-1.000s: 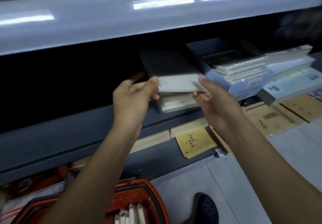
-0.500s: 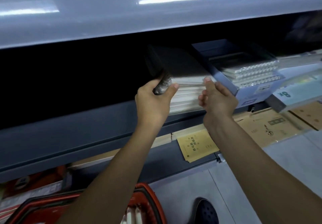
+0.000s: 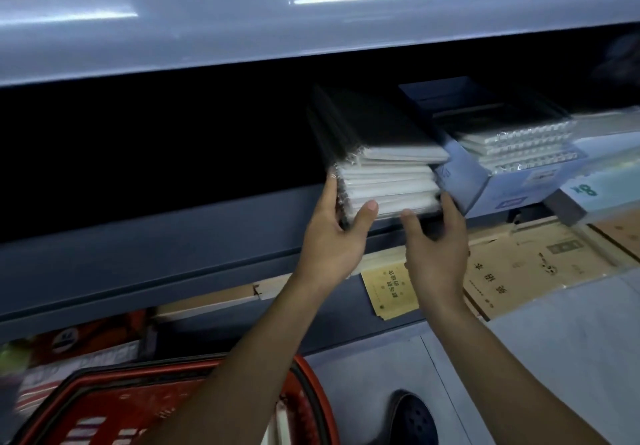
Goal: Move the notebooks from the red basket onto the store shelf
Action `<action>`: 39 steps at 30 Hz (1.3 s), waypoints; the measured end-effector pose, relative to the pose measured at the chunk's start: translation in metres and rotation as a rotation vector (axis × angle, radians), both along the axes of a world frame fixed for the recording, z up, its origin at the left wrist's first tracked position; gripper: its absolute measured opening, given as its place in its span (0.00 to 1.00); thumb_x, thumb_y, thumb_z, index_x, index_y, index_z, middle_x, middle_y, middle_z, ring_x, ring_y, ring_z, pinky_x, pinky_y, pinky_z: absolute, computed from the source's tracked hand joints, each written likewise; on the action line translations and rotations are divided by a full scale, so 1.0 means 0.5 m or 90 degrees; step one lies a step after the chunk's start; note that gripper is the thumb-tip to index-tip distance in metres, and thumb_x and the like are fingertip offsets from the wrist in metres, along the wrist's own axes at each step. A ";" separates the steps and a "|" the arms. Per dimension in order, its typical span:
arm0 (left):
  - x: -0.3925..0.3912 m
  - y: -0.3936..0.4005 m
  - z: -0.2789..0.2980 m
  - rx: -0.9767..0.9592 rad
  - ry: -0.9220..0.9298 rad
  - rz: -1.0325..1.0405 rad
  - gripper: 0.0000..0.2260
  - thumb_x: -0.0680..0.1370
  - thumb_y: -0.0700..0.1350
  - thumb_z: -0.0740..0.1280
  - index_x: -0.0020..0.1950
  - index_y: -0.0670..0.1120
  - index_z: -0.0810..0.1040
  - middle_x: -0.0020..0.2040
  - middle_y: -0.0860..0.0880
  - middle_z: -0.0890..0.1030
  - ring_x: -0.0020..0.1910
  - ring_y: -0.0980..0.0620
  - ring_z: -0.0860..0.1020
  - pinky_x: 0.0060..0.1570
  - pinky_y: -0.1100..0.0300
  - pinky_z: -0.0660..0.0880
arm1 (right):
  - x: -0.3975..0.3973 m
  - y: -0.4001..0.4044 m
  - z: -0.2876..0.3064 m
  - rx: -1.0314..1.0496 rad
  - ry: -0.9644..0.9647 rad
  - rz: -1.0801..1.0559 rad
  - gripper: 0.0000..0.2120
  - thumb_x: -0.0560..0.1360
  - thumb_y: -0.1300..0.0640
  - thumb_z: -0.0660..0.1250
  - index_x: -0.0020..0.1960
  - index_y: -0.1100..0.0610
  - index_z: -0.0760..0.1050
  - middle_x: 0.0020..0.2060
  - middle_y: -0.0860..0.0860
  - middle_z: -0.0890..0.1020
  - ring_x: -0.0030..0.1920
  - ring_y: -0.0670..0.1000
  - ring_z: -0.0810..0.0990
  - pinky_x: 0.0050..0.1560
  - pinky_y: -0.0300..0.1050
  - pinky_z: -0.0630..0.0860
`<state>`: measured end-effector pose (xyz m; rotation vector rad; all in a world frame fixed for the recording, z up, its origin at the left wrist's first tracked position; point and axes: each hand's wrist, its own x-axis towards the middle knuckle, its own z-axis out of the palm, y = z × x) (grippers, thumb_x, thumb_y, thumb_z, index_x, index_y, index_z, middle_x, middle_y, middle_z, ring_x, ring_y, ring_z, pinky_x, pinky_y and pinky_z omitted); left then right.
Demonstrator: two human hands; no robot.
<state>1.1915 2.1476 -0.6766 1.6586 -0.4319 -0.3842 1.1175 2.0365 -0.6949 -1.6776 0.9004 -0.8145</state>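
The left hand [image 3: 334, 233] grips the spiral-bound left edge of a stack of notebooks [image 3: 386, 181], thumb curled up onto the front of the pages. The right hand [image 3: 434, 247], at 3 o'clock from the left, holds the stack's lower right corner, thumb underneath and fingers up its right side.

The stack sits at the front lip of the store shelf [image 3: 166, 240], so this batch looks nearly placed and only needs squaring. I count about six notebooks in it, though the plastic wrap blurs the edges.

At 3 o'clock from the stack, touching it, stands one blue box [image 3: 485, 188] with roughly four more spiral notebooks inside.

At 7 o'clock, low in view, is the one red basket [image 3: 311, 385]; an arm covers much of it, so I cannot tell whether any notebooks remain there.
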 end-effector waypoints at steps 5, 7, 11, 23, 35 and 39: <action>-0.009 0.010 0.019 -0.019 0.005 0.001 0.32 0.80 0.50 0.69 0.80 0.60 0.58 0.68 0.68 0.75 0.67 0.69 0.73 0.72 0.61 0.67 | -0.025 0.048 0.017 -0.005 -0.075 0.019 0.29 0.80 0.45 0.67 0.78 0.47 0.63 0.75 0.40 0.64 0.57 0.37 0.79 0.59 0.51 0.81; -0.024 0.033 0.037 -0.041 0.017 0.011 0.32 0.81 0.48 0.68 0.80 0.58 0.56 0.63 0.78 0.72 0.63 0.77 0.70 0.68 0.68 0.66 | -0.033 0.069 0.037 0.038 -0.131 0.052 0.24 0.82 0.43 0.61 0.76 0.48 0.67 0.71 0.40 0.70 0.58 0.43 0.81 0.53 0.50 0.84; -0.068 0.130 0.059 -0.024 -0.001 0.065 0.31 0.80 0.53 0.67 0.81 0.58 0.57 0.77 0.61 0.65 0.74 0.63 0.66 0.66 0.69 0.65 | -0.055 0.124 0.088 0.110 -0.181 0.172 0.28 0.82 0.37 0.50 0.73 0.52 0.72 0.66 0.40 0.78 0.65 0.42 0.77 0.61 0.52 0.80; -0.208 0.568 -0.083 0.041 0.195 0.317 0.20 0.80 0.44 0.70 0.71 0.46 0.74 0.68 0.44 0.78 0.59 0.54 0.77 0.68 0.47 0.73 | -0.157 0.432 -0.034 0.154 -0.007 0.351 0.19 0.85 0.43 0.50 0.66 0.47 0.75 0.68 0.47 0.76 0.68 0.46 0.75 0.64 0.50 0.78; -0.297 0.674 -0.296 0.137 0.365 0.218 0.21 0.79 0.46 0.70 0.72 0.50 0.73 0.67 0.49 0.78 0.62 0.57 0.76 0.54 0.72 0.69 | -0.235 0.541 -0.372 0.163 0.522 0.334 0.29 0.82 0.36 0.51 0.75 0.52 0.69 0.70 0.57 0.76 0.71 0.62 0.73 0.68 0.54 0.68; -0.278 0.667 -0.329 0.135 0.380 0.193 0.22 0.80 0.46 0.70 0.73 0.50 0.72 0.66 0.52 0.77 0.65 0.56 0.75 0.50 0.77 0.71 | -0.210 0.535 -0.428 0.158 0.581 0.329 0.27 0.83 0.42 0.55 0.76 0.57 0.64 0.68 0.60 0.76 0.68 0.63 0.75 0.61 0.48 0.69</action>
